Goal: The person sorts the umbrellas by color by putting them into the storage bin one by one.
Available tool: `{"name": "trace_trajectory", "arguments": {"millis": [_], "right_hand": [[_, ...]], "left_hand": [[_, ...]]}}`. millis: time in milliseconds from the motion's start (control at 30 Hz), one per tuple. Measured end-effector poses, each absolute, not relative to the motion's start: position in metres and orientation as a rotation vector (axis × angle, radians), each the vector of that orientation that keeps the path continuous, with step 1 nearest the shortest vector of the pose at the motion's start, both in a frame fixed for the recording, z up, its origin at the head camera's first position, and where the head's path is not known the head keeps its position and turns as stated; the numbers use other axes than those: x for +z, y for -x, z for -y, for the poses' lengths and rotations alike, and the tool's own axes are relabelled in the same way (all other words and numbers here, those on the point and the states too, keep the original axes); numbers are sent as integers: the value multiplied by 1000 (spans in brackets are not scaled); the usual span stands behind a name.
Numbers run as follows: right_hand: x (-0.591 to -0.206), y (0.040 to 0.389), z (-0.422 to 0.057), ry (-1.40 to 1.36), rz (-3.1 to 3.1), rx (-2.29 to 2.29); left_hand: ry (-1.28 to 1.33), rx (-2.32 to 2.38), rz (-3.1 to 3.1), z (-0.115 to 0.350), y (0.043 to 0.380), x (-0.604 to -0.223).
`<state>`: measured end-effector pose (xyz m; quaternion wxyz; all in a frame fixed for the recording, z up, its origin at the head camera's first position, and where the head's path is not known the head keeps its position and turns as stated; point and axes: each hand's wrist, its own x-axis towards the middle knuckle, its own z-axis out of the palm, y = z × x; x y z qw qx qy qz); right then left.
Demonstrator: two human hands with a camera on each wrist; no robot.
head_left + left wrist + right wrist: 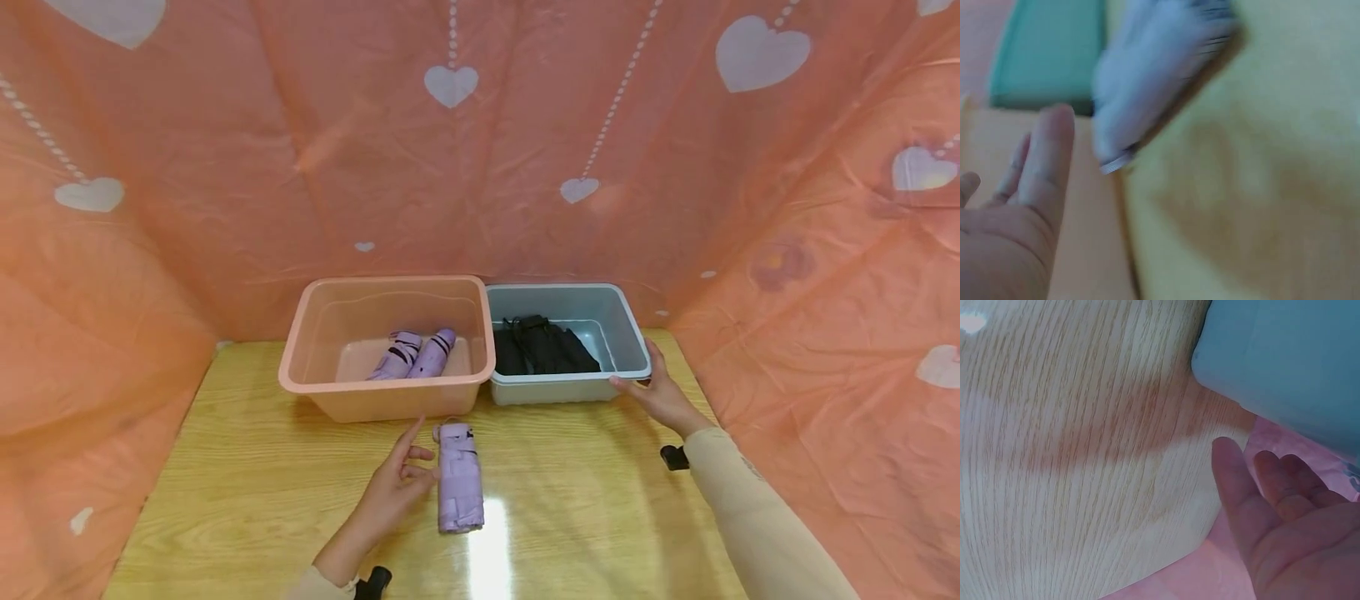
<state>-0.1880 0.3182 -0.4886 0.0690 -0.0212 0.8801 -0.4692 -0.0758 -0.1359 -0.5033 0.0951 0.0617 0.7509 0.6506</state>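
Observation:
A folded lilac umbrella [460, 479] lies on the table, its handle end toward the orange bin [405, 400]. Just left of it is my left hand [397, 483], fingers extended and holding nothing; in the left wrist view the umbrella [1154, 75] is blurred beside the fingers. My right hand [663, 396] is at the front right corner of the grey-blue bin [555, 390], with the thumb near the front rim. The right wrist view shows its fingers [1241, 500] loosely extended beside the bin wall [1272, 356], gripping nothing.
Two more lilac umbrellas [431, 354] lie inside the orange bin. Black folded items [551, 346] with a cord are in the grey-blue bin, which stands right against it. Behind and at both sides hangs an orange sheet [375, 167] with white hearts. The wooden table [247, 483] reflects light.

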Motion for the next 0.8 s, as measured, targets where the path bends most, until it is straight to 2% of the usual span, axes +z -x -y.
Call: {"name": "trace_trajectory", "arguments": {"millis": [233, 800], "right_hand": [[-491, 193, -316, 57, -2661, -1385], [-488, 188, -318, 39, -2644, -1389]], "left_hand": [[-78, 1701, -2463, 119, 69, -531], [-12, 1624, -2511, 92, 69, -549]]}}
